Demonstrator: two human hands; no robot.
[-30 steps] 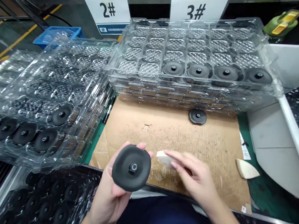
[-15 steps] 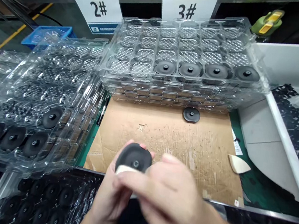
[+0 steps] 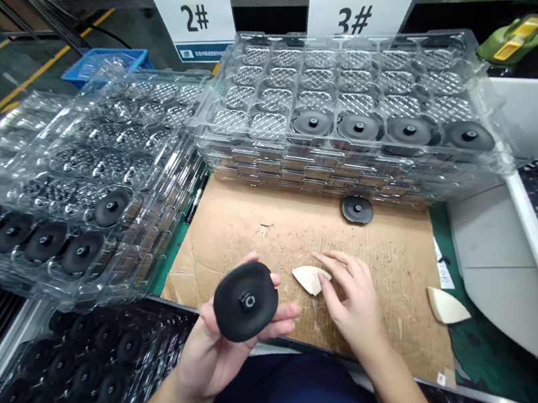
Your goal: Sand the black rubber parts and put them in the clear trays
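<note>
- in the head view, the left hand (image 3: 219, 366) is holding a black disc (image 3: 256, 317), stem facing up towards the camera, just about over the near edge of the cardboard sheet (image 3: 233, 236)
- its fingers are pinching the disc round the rim, with fingertips showing at the far edge and others sticking out to the right
- over to the right hand (image 3: 352, 301), and its fingers are spreading loosely, the thumb meeting the edge of a cream wedge (image 3: 306, 278); whether they are pinching it, i cannot tell
- that wedge is sitting above the cardboard, pointed end aiming left, just beside the held disc
- bare cardboard is stretching ahead of both hands, giving them room as far as the rear tray stack (image 3: 267, 127)
- a second disc (image 3: 357, 210) is lying flat close by that stack's front edge
- on the left, the left tray stack (image 3: 87, 161) is bounding the space, a dark pen (image 3: 194, 207) lying alongside it
- on the right, a second wedge (image 3: 446, 307) is straddling the cardboard's edge, and the white bin (image 3: 502, 263) is standing beyond
</note>
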